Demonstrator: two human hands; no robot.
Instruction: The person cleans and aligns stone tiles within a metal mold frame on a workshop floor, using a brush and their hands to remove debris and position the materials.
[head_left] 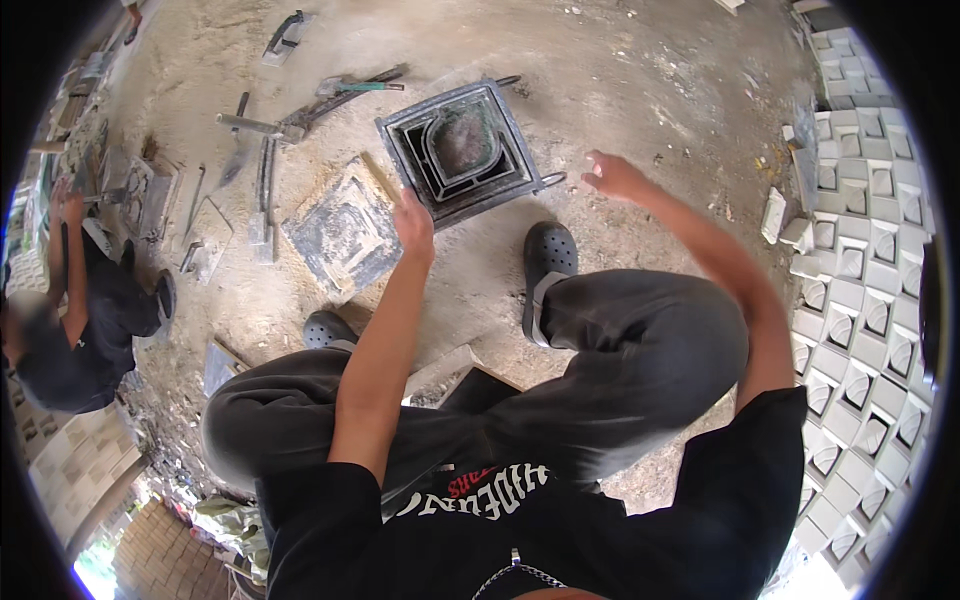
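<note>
My left hand [414, 226] is closed round one end of a short, pale wooden strip [379, 178]. Just beyond it a square metal mould [388, 128] rests on the ground, with a dark rounded pattern inside and rod-like handles at its right corners. Beside the strip lies a square, dusty grey plate [340, 238] with a raised stepped centre. My right hand [616, 178] hovers to the right of the mould's near handle [549, 181], apart from it. Its fingers are spread and nothing shows in them.
A hammer [258, 126], a green-handled tool [368, 87] and trowels [284, 36] lie on the dirt floor further left. Another person [90, 320] crouches at the far left. Pale patterned blocks [860, 300] are stacked along the right. My shoes [550, 252] flank the work area.
</note>
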